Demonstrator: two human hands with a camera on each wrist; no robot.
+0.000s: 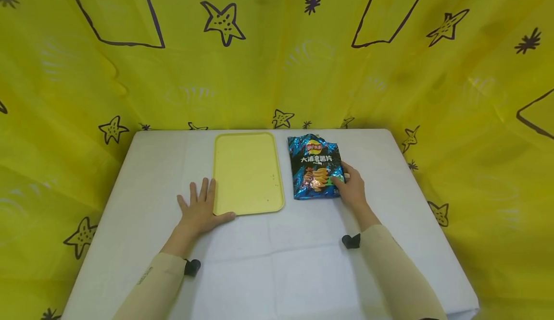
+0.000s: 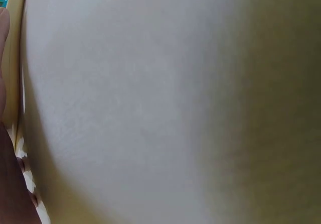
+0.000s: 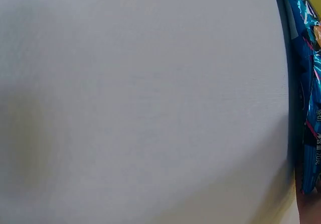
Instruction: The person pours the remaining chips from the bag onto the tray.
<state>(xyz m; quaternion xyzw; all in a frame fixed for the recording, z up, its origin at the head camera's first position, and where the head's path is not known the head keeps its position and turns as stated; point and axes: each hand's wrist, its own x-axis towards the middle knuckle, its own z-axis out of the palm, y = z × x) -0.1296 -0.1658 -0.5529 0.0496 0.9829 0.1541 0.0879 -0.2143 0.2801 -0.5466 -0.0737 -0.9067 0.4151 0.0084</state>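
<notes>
From the head view, my left hand [image 1: 200, 210] lies flat with fingers spread on the white surface [image 1: 268, 262], its thumb against the near-left corner of the yellow tray [image 1: 247, 173]. My right hand [image 1: 351, 187] has its grip curled on the near-right corner of the blue chip bag [image 1: 315, 166], just right of the tray.

The left wrist view shows mostly cloth, the tray's edge [image 2: 20, 73] at left.

The right wrist view shows the bag's edge [image 3: 305, 108] at right.

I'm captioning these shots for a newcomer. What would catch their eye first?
The shiny blue chip bag on the white table, which the right hand grips at its near right corner. Left of it lies a pale yellow tray, the left hand flat beside its near left corner. A yellow star-printed cloth surrounds everything.
</notes>
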